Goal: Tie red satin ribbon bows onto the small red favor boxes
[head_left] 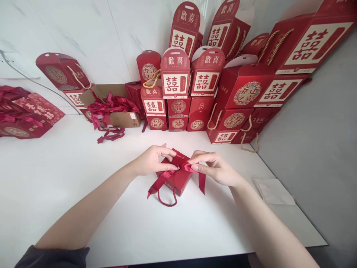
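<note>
A small red gift box lies on the white table, its dark red rope handle resting toward me. Across its top runs a red satin ribbon, with one tail hanging to the left and another to the right. My left hand is at the box's left side, thumb and fingers closed on the ribbon near the middle. On the right, my right hand pinches a folded loop of the same ribbon between thumb and fingers. The crossing of the ribbon is partly hidden by my fingertips.
Stacked red gift boxes with rope handles line the wall behind. An open cardboard box spills red ribbons at the back left. More red boxes stand at far left. A white sheet lies at the right edge.
</note>
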Motion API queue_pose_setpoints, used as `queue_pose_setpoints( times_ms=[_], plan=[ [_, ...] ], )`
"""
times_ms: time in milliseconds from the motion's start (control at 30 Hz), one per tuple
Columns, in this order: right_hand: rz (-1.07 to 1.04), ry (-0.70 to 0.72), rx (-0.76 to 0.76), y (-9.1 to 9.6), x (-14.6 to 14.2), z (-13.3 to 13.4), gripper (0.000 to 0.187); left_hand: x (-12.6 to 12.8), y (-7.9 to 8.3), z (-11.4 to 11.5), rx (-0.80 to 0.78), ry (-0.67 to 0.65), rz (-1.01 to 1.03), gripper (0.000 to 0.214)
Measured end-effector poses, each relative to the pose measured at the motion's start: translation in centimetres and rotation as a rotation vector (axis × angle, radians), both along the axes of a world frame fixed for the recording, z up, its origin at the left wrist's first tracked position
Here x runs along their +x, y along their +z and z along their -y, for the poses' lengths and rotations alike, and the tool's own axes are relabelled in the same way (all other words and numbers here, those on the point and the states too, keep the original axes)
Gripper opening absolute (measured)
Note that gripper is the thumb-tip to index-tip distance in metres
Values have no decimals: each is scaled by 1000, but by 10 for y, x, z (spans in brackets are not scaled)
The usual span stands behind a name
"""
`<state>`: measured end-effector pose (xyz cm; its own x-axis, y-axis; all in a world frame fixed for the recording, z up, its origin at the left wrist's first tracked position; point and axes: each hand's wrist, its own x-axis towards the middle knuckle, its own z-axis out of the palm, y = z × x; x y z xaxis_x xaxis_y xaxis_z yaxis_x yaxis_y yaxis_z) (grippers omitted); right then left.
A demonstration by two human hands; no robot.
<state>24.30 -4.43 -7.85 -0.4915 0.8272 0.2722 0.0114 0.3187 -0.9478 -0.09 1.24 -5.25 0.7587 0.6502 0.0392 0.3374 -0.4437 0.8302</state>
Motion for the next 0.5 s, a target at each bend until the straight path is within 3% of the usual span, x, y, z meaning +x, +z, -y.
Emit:
queue_pose_setpoints(
  times_ms=[100, 300, 500],
  plan=[
    [28, -50, 132, -1, -15, 2, 24, 1, 0, 2, 43, -11, -28, 23],
    [316, -354, 402, -3, -41, 8, 31, 3, 1, 6, 54, -14, -28, 16],
    [390, -321, 438, -7, -43, 10, 33, 3, 9, 8, 57, -40, -46, 18]
  ],
)
